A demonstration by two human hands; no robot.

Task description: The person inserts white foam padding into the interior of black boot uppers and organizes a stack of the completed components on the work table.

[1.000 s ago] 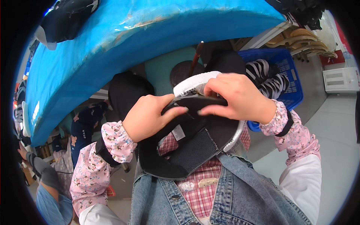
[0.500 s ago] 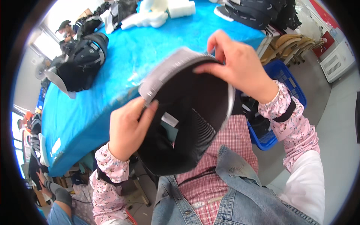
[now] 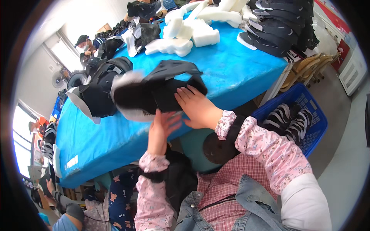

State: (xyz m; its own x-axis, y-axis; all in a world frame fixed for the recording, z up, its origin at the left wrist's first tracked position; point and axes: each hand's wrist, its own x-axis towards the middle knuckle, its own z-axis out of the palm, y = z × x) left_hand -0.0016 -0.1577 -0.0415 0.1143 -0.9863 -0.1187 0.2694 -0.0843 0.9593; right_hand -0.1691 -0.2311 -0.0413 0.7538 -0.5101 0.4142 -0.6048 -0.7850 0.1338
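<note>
A black shoe upper with a pale grey-white edge lies tilted at the near side of the blue-covered table; its left end is blurred. My right hand rests on its near right side, palm down, fingers stretched out. My left hand is just under its near edge, fingers spread and smeared by motion; whether they touch the upper I cannot tell. Close to its left is another black upper with a grey-white flap.
White foot-shaped pieces lie at the table's far side. Black uppers are piled at the far right corner. A blue basket holding black-and-white striped footwear stands below right. Another person sits at far left; someone's knee shows lower left.
The upper, held up between both hands with its opening facing me, has moved forward onto the table. Both hands have let go of its edge, and the right now lies flat on it.
</note>
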